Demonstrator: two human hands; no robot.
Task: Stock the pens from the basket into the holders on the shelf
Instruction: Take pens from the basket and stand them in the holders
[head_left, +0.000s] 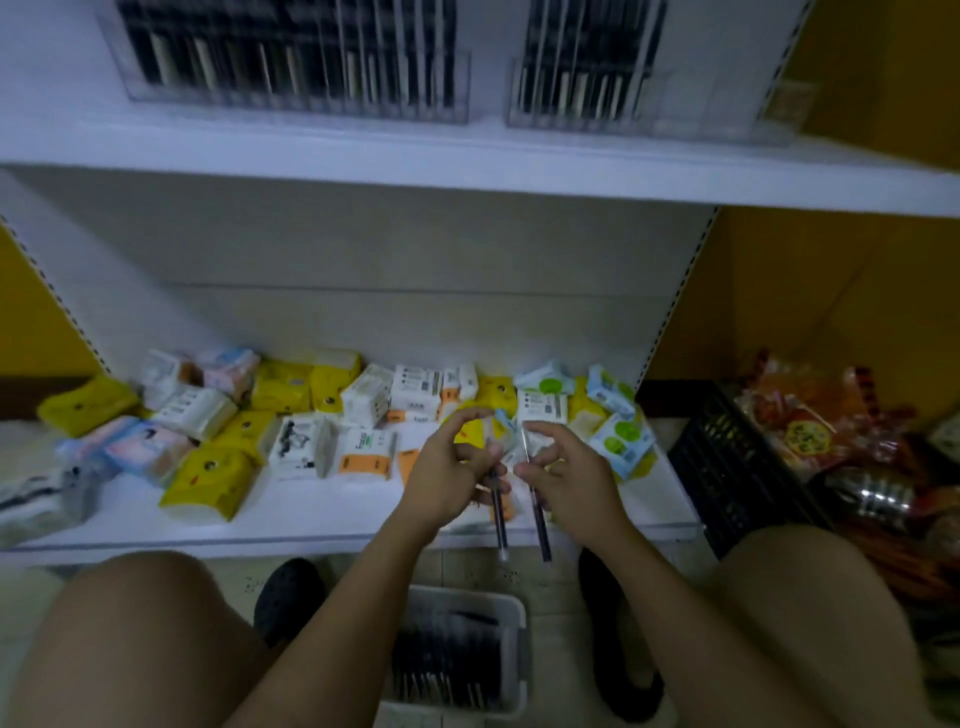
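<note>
My left hand (457, 467) pinches a dark pen (500, 514) that hangs down past the lower shelf's edge. Close beside it, my right hand (566, 467) pinches a second dark pen (537, 512), also pointing down. A white basket (511, 618) with several dark pens lies on the floor between my knees. Up on the top shelf stand two clear pen holders, a wide one (296, 62) at the left and a smaller one (623, 73) at the right, both filled with several dark pens. The picture is blurred.
The lower shelf (311, 525) carries several tissue packs (208, 467) in yellow, white and orange. A black crate (727, 457) with red snack bags (810, 415) stands at the right. My knees and black shoes frame the basket.
</note>
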